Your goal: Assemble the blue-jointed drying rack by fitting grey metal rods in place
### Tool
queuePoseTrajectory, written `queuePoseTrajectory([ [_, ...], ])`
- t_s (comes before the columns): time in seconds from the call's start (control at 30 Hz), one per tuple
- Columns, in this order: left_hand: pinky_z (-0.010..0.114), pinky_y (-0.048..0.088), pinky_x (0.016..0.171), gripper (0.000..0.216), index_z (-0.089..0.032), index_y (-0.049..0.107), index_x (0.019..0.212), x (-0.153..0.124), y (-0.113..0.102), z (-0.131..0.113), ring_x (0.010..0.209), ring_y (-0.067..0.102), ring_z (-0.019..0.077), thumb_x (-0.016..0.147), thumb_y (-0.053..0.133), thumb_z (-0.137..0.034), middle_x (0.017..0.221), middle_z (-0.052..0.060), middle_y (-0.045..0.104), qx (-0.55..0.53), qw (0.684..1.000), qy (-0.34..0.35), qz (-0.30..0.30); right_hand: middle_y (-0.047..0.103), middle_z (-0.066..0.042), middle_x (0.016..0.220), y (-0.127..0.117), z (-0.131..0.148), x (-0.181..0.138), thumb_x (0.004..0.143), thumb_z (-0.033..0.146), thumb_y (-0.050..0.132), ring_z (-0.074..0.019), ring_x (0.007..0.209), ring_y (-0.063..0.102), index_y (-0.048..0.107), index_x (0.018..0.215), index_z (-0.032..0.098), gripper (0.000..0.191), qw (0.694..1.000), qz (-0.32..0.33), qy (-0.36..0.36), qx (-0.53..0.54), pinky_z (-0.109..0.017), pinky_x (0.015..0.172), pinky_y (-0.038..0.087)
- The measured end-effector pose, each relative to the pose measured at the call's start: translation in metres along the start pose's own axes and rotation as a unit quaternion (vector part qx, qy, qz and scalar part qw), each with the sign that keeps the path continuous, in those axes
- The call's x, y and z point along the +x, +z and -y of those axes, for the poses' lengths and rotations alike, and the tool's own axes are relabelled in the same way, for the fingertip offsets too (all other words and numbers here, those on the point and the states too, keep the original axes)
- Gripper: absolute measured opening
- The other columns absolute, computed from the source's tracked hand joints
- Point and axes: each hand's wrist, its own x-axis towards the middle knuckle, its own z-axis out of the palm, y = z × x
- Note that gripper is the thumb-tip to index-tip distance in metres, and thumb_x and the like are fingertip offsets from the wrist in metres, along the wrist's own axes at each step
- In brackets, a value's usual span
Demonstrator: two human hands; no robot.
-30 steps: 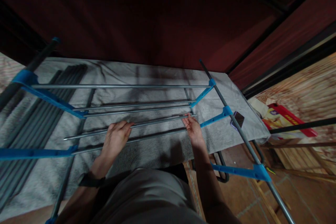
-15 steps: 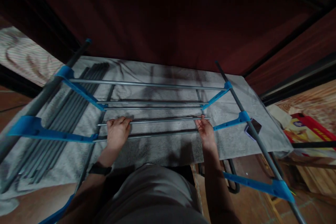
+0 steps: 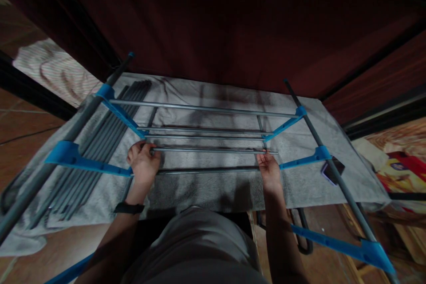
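A thin grey metal rod (image 3: 206, 150) is held level in front of me between both hands. My left hand (image 3: 143, 162) is closed around its left end, close to a blue plastic bracket (image 3: 93, 164). My right hand (image 3: 269, 169) grips the rod near its right end, which sticks out a little past the fingers. Just below runs a fixed crossbar (image 3: 206, 171) of the rack. Blue brackets on the right (image 3: 306, 159) and left join the crossbars to grey upright tubes (image 3: 316, 131). Farther back, an upper crossbar (image 3: 206, 109) spans the frame.
Several loose grey tubes (image 3: 103, 142) lie at left on the grey cloth (image 3: 213, 193) covering the table. A phone (image 3: 333, 170) rests at right beside the upright. A red and yellow package (image 3: 402, 171) is at far right. Dark red panels (image 3: 213, 22) stand behind.
My left hand has slid leftward along the rod to its left end, which stuck out past the hand before. My right hand still holds the other end. The view has shifted slightly.
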Motion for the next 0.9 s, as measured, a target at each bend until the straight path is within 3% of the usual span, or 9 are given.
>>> queuePoseTrajectory([
  [0.1, 0.059, 0.040, 0.115, 0.022, -0.018, 0.070, 0.091, 0.009, 0.004, 0.003, 0.123, 0.056, 0.0362, 0.071, 0.071, -0.025, 0.123, 0.013, 0.062, -0.167, 0.981, -0.094, -0.014, 0.076, 0.005, 0.083, 0.001, 0.001, -0.001, 0.080, 0.014, 0.072, -0.0147, 0.087, 0.073, 0.066, 0.084, 0.028, 0.016, 1.000, -0.001, 0.005, 0.011, -0.035, 0.097, 0.059],
  [0.23, 0.049, 0.057, 0.095, 0.027, -0.020, 0.062, 0.092, 0.012, 0.017, 0.005, 0.091, 0.066, 0.0247, 0.068, 0.072, -0.027, 0.095, 0.005, 0.065, -0.298, 0.940, -0.162, -0.021, 0.076, 0.005, 0.084, 0.004, 0.003, -0.005, 0.083, 0.012, 0.069, -0.0132, 0.086, 0.073, 0.067, 0.083, 0.027, 0.015, 1.000, -0.015, 0.017, 0.021, -0.033, 0.099, 0.059],
  [0.43, 0.040, 0.060, 0.082, 0.026, -0.023, 0.050, 0.101, 0.008, 0.024, 0.002, 0.090, 0.070, 0.0193, 0.078, 0.063, -0.025, 0.090, 0.000, 0.066, -0.449, 0.862, -0.230, -0.056, 0.076, 0.004, 0.087, 0.007, 0.003, -0.011, 0.086, 0.015, 0.069, -0.0136, 0.089, 0.073, 0.068, 0.084, 0.026, 0.012, 1.000, -0.010, 0.019, 0.021, -0.034, 0.105, 0.056],
  [0.73, 0.025, 0.056, 0.073, 0.015, -0.020, 0.057, 0.094, 0.006, 0.015, -0.012, 0.079, 0.071, 0.0134, 0.084, 0.058, -0.008, 0.082, 0.000, 0.069, -0.573, 0.756, -0.306, -0.079, 0.077, 0.000, 0.090, 0.005, 0.000, -0.005, 0.086, 0.017, 0.064, -0.0152, 0.091, 0.073, 0.068, 0.087, 0.026, 0.009, 1.000, 0.006, -0.003, -0.017, -0.034, 0.100, 0.058],
  [0.9, 0.019, 0.054, 0.065, 0.017, -0.020, 0.059, 0.091, 0.009, 0.010, -0.018, 0.071, 0.068, 0.0111, 0.086, 0.058, -0.003, 0.074, -0.002, 0.067, -0.596, 0.724, -0.335, -0.095, 0.076, -0.001, 0.087, 0.005, 0.000, 0.000, 0.085, 0.016, 0.062, -0.0151, 0.087, 0.074, 0.068, 0.085, 0.026, 0.012, 1.000, -0.004, 0.012, -0.013, -0.032, 0.099, 0.059],
])
